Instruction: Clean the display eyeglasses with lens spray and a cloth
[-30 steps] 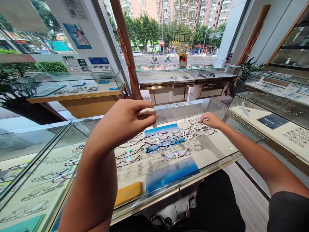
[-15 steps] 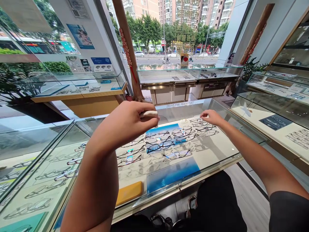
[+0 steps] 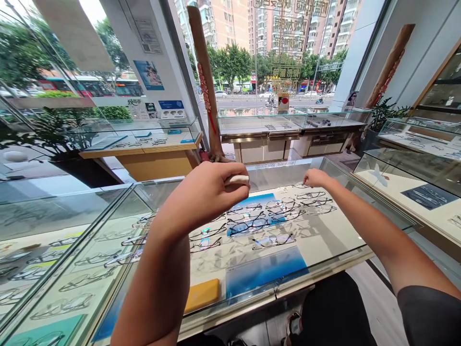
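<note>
My left hand (image 3: 212, 197) is raised over the glass counter case (image 3: 277, 290), with its wrist bent and its fingers closed. Between thumb and fingers sits a small white pad (image 3: 237, 179); its material is unclear. Toward the far right of the same case, my right hand (image 3: 317, 178) is closed, fingertips curled down. Whatever those fingers hold or touch is too small to make out. Rows of eyeglasses (image 3: 248, 225) lie below and between the hands, some on a blue sheet (image 3: 264, 199).
A yellow case (image 3: 202, 294) and another blue sheet (image 3: 266, 271) lie near the counter's front edge. Glass display cases adjoin on the left (image 3: 72, 269) and right (image 3: 392, 180). Beyond stand a wooden post (image 3: 207, 91), further showcases (image 3: 259, 126) and the street window.
The view has tilted up and turned slightly left, so the scene sits lower and further right. Both hands keep nearly the same pose, and the white pad stays in my left hand.
</note>
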